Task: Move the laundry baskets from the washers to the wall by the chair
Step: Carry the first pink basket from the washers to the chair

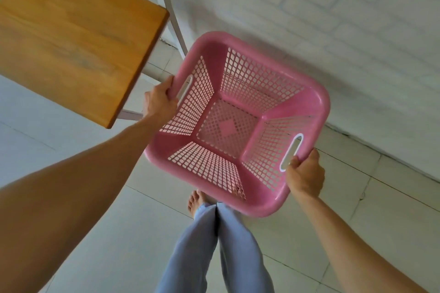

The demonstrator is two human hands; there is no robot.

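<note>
While both hands [160, 100] [305, 177] grip its handles, the pink basket [307, 104] hangs near the chair [71, 38].

White tiled floor [333, 233] carried wooden chair's white metal legs [175, 24] and a bare foot [195, 202].

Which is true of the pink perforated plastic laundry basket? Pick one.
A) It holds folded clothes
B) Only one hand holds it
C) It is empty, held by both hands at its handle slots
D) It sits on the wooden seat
C: the pink perforated plastic laundry basket shows only its bare mesh bottom, with the left hand and right hand gripping opposite handle slots.
</note>
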